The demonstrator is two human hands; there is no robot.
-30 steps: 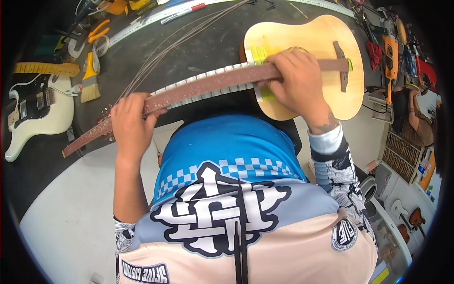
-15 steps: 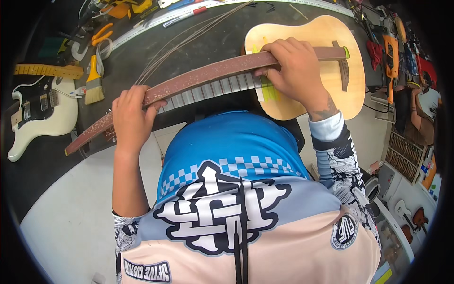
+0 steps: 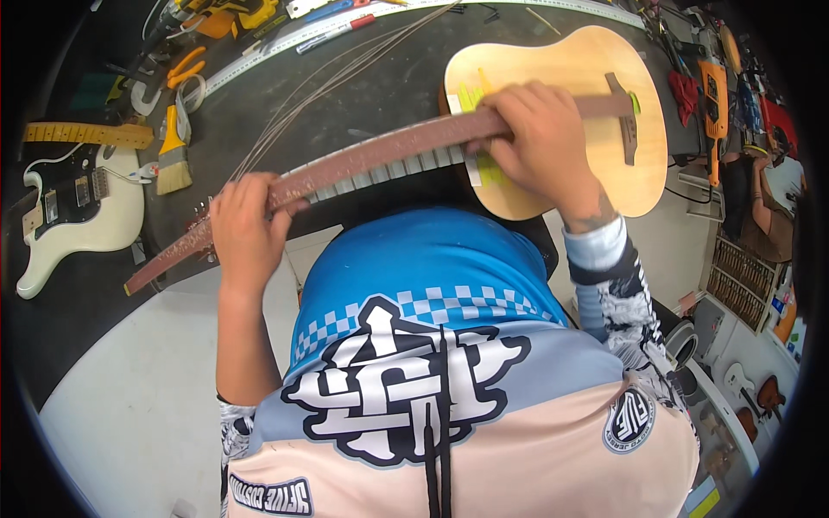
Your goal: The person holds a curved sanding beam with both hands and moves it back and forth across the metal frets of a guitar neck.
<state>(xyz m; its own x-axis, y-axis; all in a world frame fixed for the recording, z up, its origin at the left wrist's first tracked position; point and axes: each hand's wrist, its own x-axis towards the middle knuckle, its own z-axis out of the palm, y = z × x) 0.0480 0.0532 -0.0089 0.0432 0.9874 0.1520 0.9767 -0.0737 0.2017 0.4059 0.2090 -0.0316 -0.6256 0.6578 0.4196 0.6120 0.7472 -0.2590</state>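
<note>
A long reddish-brown sanding beam (image 3: 380, 154) lies lengthwise on the neck of an acoustic guitar (image 3: 553, 78), whose pale wooden body rests on the dark workbench. My left hand (image 3: 246, 229) grips the beam near its left end. My right hand (image 3: 540, 142) presses down on the beam where the neck meets the body. White-taped frets (image 3: 393, 173) show just under the beam. Yellow-green tape pieces sit on the body beside my right hand.
A white electric guitar (image 3: 73, 216) lies at the left. A brush (image 3: 173, 160), orange pliers (image 3: 186, 69), loose strings (image 3: 332, 82) and a long ruler (image 3: 285, 43) lie on the bench behind. Tools crowd the right edge; shelves with small guitars stand lower right.
The beam and both hands have slid to the right along the guitar neck, the beam's right end now reaching the bridge.
</note>
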